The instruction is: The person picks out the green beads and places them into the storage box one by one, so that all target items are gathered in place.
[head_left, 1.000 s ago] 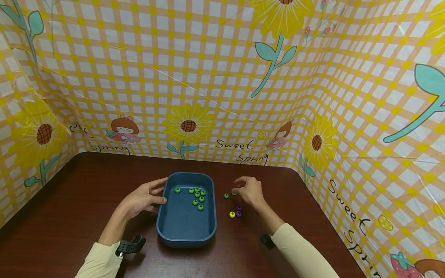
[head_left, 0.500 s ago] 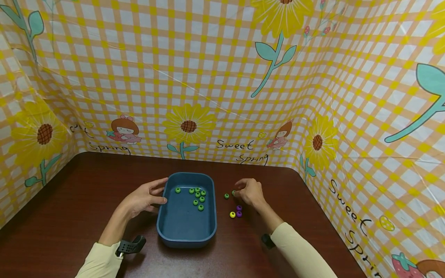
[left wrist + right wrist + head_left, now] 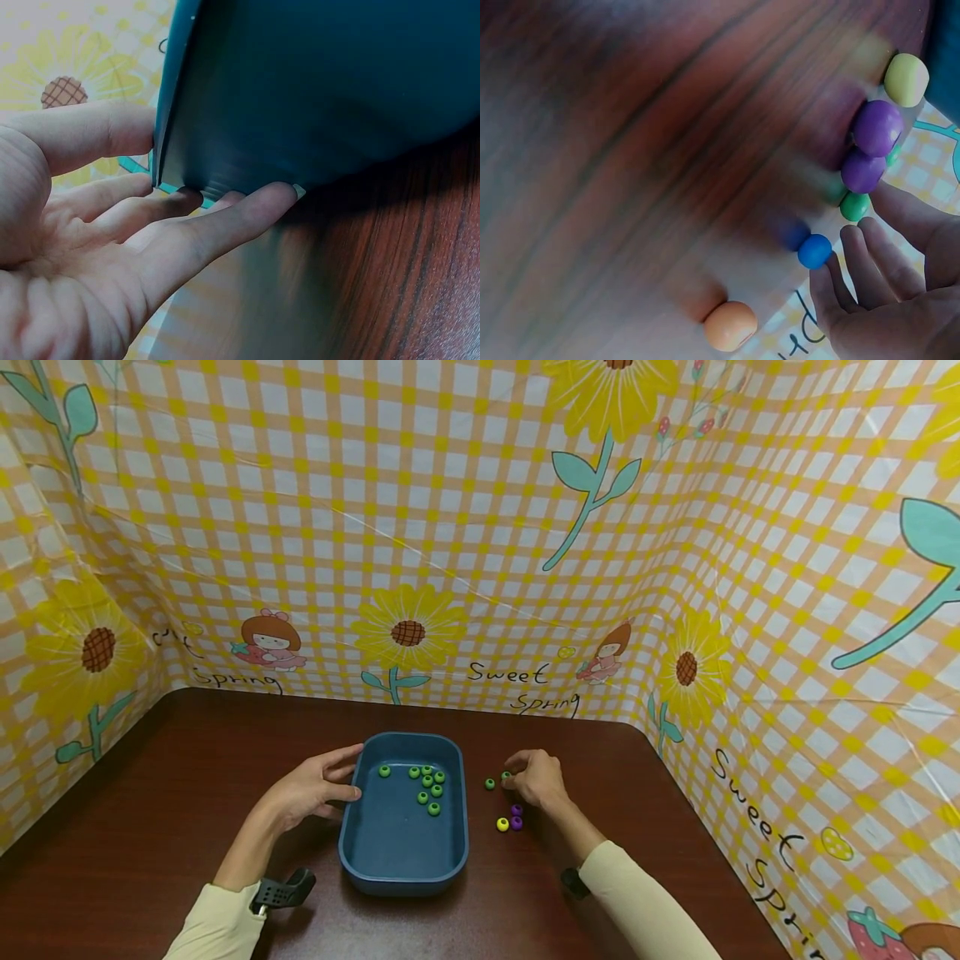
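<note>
My left hand [image 3: 303,789] rests at the left side of a blue tray [image 3: 405,852]. In the left wrist view, its extended fingers touch the tray's outer wall [image 3: 300,90], with one digit at the rim. My right hand [image 3: 538,778] is lowered over the table right of the tray. Its thumb and fingertips stand around a green bead [image 3: 506,776], very close to it; firm contact cannot be made out. Another green bead [image 3: 490,784] lies just left of it. Several green beads [image 3: 427,781] sit in the tray's far half.
Two purple beads [image 3: 517,817] and a yellow bead [image 3: 502,824] lie on the dark wooden table [image 3: 540,893]. The right wrist view shows a blue bead [image 3: 814,251] beside the fingers and an orange bead [image 3: 730,326]. Patterned cloth [image 3: 495,568] encloses the table.
My right hand has shifted slightly toward the near side, so more of the green bead by its fingertips shows. My left hand and the tray stay in place.
</note>
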Available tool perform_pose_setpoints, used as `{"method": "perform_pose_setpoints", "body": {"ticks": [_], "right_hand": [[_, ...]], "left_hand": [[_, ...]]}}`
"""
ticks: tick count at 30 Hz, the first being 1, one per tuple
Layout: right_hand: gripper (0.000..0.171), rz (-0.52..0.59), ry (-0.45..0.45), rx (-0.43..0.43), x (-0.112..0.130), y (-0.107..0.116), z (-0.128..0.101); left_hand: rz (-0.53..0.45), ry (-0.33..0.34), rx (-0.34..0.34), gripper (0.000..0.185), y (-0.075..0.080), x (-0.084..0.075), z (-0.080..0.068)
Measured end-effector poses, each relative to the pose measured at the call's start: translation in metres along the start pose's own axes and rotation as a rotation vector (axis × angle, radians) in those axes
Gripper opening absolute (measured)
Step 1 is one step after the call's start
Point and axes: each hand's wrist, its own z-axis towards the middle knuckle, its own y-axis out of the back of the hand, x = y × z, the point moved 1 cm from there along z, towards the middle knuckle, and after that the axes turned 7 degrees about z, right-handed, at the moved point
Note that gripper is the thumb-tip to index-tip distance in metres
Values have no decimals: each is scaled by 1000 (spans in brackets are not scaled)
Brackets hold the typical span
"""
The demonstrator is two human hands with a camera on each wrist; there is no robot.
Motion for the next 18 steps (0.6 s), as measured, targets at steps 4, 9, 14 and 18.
{"method": "perform_pose_setpoints", "body": {"ticks": [4,9,14,18], "right_hand": [[24,-4,5,7,0,-1,0],[24,-14,5,12,0,-2,-1],[23,-12,1,15,-1,-3,-1],[22,-13,0,12,-2,-4,0]], "left_hand": [[1,3,-3,80,0,0,0],[0,4,-3,80,0,0,0],[1,5,-4,80,0,1,1],[5,12,-12,80,1,3,3]]}}
